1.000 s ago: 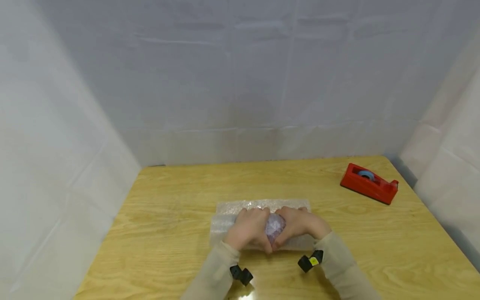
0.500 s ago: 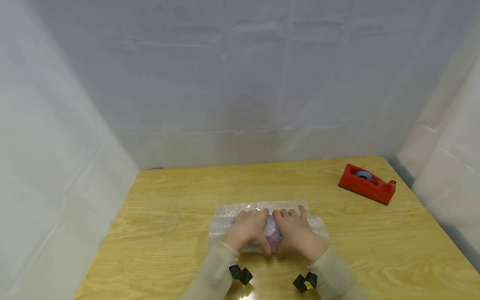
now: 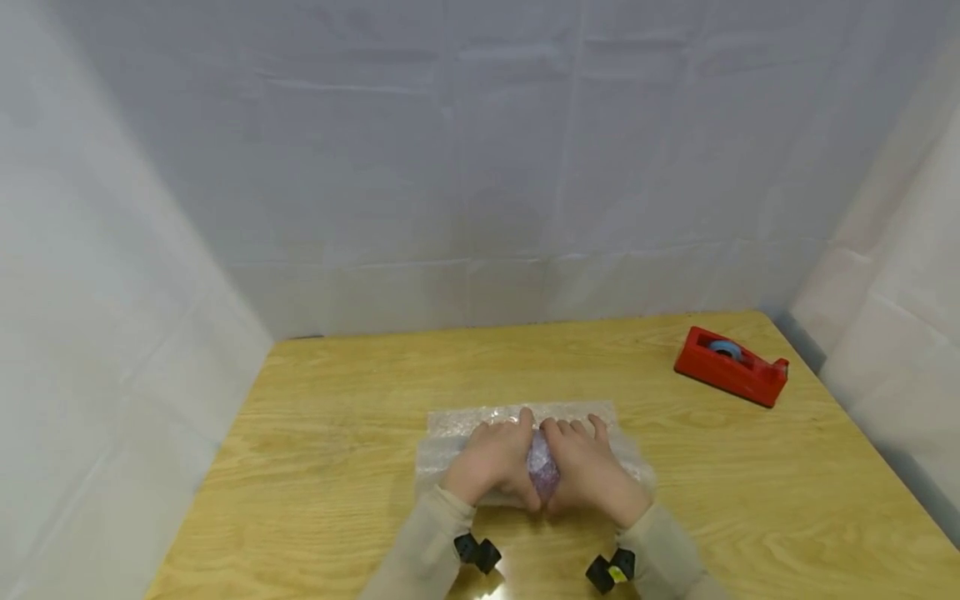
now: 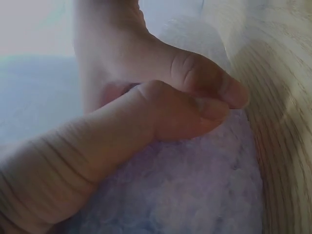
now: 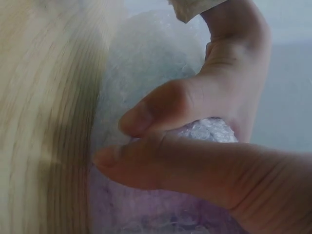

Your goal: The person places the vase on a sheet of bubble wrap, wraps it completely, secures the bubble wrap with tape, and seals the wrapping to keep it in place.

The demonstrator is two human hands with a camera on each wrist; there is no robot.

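A roll of clear bubble wrap (image 3: 543, 468) lies across the front middle of the table, with something purple showing through it; what is inside is hidden. My left hand (image 3: 491, 465) grips the roll just left of its middle, fingers over the far side and thumb along the near side. Close beside it, my right hand (image 3: 591, 473) holds the roll the same way. Both thumbs nearly meet on the near side; in the left wrist view they press on the purple-tinted wrap (image 4: 195, 180). A flat flap of bubble wrap (image 3: 450, 422) extends behind the roll.
A red tape dispenser (image 3: 731, 367) with a blue-cored roll stands at the back right of the wooden table (image 3: 337, 392). White sheeting (image 3: 375, 192) hangs behind the table and along both sides.
My right hand has turned and shifted slightly left on the roll, its wrist dropping lower, uncovering the wrap's right end. The purple patch between the hands looks narrower. The left hand stays nearly in place.
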